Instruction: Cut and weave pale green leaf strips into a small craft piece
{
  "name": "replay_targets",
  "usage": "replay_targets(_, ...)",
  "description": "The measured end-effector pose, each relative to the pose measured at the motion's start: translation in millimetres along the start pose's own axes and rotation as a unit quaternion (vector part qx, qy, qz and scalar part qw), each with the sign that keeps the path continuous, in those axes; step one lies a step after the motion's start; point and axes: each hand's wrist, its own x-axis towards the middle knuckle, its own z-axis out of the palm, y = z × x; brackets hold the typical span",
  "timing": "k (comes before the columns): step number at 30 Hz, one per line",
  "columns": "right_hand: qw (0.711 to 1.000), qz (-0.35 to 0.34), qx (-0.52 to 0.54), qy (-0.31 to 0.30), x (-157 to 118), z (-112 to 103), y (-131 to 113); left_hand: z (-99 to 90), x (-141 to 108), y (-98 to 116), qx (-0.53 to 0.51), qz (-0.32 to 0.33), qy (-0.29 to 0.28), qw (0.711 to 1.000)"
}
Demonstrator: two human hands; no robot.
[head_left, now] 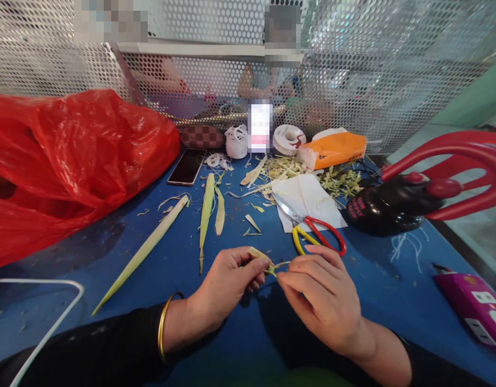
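Black sleeves [110,344] reach in at the bottom edge, the left one ending at a gold bangle [163,328], and the hands meet over the blue desk [372,285]. Between them, lifted off the surface, is the strip [257,252]: small, narrow, pale yellow-cream where it shows above the left hand [225,277], greener and frayed at the end pointing right. The left fingers pinch it between thumb and forefinger. The right hand [326,290] brings its fingers to the green end, beside a thin pale thread [282,263]; whether they grip or merely touch it, I cannot tell. Just beyond, scissors [301,219] with one red and one yellow handle lie partly on white paper [318,200]. Left of these are a yellow-green leaf [207,212] and a longer, smoother spear [146,255]. Farther back come trimmings [286,167], an orange packet [337,149], a spool [286,141], a white ball [236,145], a dark phone [186,167] and a checked case [202,137]. A red bag [90,166] fills the left; a black bottle [385,212] and a purple box [471,306] stand right.
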Motion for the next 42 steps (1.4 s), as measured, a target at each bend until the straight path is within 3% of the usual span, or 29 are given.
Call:
replay_targets(5,0.999,0.024,0.029,-0.003,-1,-1,3,-0.8,-1,3,0.003,0.016,-0.003,1.000)
replay_targets(8,0.989,0.106,0.099,-0.039,-4,-1,2,-2.0,-2,5,0.050,0.054,0.008,0.997)
replay_targets(10,0.956,0.217,0.193,-0.043,-6,1,1,-2.5,-4,4,0.076,0.092,0.016,0.993)
replay_targets(12,0.901,0.317,0.295,-0.020,-7,3,0,-2.6,-5,3,0.094,0.130,0.017,0.987)
replay_targets(14,0.852,0.366,0.375,-0.017,-6,5,0,-2.6,-7,1,0.106,0.158,0.012,0.982)
replay_targets(16,0.826,0.384,0.410,-0.058,-3,6,0,-2.8,-7,0,0.115,0.171,0.003,0.979)
replay_targets(19,0.832,0.387,0.384,-0.102,1,4,-2,-3.4,-6,0,0.122,0.172,-0.002,0.978)
replay_targets(24,0.885,0.352,0.295,-0.077,3,-1,-4,-2.2,-5,1,0.110,0.145,-0.002,0.983)
replay_targets(28,0.896,0.344,0.274,-0.065,4,-2,-6,-0.5,-6,2,0.115,0.128,0.006,0.985)
replay_targets(30,0.885,0.355,0.294,-0.067,4,0,-5,-0.7,-5,3,0.122,0.127,0.011,0.984)
replay_targets(35,0.812,0.404,0.415,-0.066,1,6,-1,-2.6,-4,0,0.138,0.144,0.014,0.980)
replay_targets(42,0.817,0.415,0.396,-0.062,-2,6,0,-1.7,-3,-1,0.122,0.115,0.003,0.986)
